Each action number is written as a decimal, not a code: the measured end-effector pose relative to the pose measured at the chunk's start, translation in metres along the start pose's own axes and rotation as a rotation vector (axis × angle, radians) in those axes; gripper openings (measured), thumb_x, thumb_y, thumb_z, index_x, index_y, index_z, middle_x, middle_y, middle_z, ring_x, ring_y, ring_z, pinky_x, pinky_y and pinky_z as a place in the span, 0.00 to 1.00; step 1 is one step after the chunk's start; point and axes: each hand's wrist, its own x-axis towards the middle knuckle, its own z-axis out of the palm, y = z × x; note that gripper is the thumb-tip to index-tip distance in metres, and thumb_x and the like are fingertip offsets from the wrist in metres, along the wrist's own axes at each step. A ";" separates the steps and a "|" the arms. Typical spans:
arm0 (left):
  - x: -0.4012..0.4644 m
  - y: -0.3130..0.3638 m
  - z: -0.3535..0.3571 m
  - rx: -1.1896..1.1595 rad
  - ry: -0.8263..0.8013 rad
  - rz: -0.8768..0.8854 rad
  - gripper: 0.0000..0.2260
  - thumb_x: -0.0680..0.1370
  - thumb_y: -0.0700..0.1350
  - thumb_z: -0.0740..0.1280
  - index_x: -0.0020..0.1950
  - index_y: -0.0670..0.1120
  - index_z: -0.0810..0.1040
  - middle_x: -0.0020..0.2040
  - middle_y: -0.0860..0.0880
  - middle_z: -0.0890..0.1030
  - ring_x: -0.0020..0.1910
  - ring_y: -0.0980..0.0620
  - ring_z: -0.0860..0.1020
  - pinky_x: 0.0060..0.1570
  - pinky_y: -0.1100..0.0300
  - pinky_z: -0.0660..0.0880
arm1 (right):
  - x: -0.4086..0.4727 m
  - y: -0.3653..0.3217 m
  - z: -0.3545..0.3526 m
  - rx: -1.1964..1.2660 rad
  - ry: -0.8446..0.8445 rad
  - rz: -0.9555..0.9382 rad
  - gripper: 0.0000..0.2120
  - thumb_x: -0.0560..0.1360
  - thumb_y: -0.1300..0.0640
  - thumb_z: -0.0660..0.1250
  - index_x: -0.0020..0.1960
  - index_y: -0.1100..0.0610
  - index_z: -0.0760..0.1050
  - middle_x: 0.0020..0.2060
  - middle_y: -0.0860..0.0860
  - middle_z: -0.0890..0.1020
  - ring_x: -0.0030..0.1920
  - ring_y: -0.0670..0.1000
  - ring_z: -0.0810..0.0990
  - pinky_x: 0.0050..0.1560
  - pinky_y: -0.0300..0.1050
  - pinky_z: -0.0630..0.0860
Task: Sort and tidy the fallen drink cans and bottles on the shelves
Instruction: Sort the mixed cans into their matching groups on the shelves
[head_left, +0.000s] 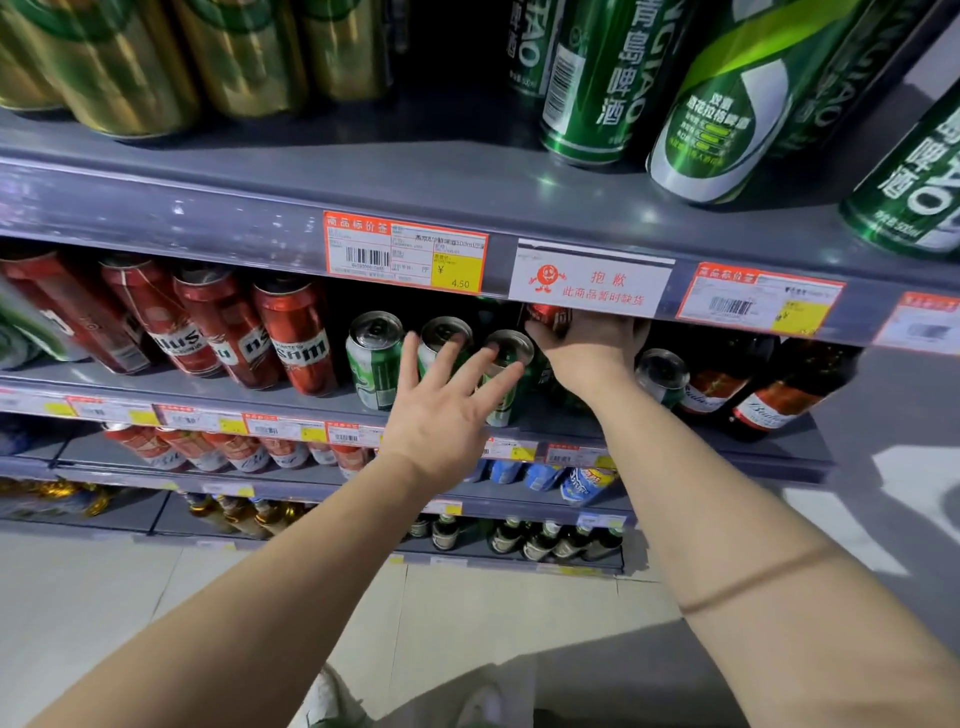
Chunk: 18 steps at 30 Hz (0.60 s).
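On the second shelf (322, 402), three green cans stand in a row; the left one (373, 358) is free. My left hand (441, 410) is spread open with straight fingers over the middle green can (447, 332) and the right green can (511, 351). My right hand (589, 348) reaches deeper under the shelf above and grips a red can (545, 314), mostly hidden by the price rail. A silver-topped can (660, 374) stands just right of my right wrist.
Red cans (291, 332) line the shelf's left side, dark Budweiser bottles (769, 395) its right. The shelf above carries gold cans (119, 67) and green cans (592, 83), with a gap between. Lower shelves hold more cans and bottles. Tiled floor lies below.
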 end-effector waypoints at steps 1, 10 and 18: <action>-0.002 -0.003 0.000 -0.006 0.008 -0.015 0.35 0.72 0.53 0.71 0.76 0.58 0.61 0.74 0.49 0.68 0.73 0.37 0.64 0.69 0.32 0.41 | 0.000 0.003 0.002 0.061 0.006 -0.015 0.35 0.74 0.32 0.61 0.73 0.52 0.64 0.71 0.55 0.69 0.72 0.61 0.64 0.73 0.59 0.55; -0.011 -0.008 0.003 -0.150 0.008 -0.133 0.35 0.75 0.54 0.67 0.78 0.60 0.52 0.77 0.51 0.60 0.77 0.40 0.52 0.71 0.34 0.48 | -0.073 0.017 -0.005 0.470 0.186 -0.077 0.39 0.66 0.49 0.78 0.72 0.51 0.65 0.64 0.51 0.73 0.63 0.54 0.74 0.56 0.45 0.71; 0.005 0.009 0.005 -0.161 -0.085 -0.137 0.37 0.77 0.52 0.63 0.78 0.59 0.42 0.79 0.50 0.49 0.77 0.40 0.45 0.74 0.39 0.50 | -0.124 0.039 -0.031 0.737 0.298 -0.089 0.33 0.64 0.56 0.79 0.65 0.50 0.70 0.58 0.45 0.72 0.52 0.35 0.68 0.48 0.16 0.61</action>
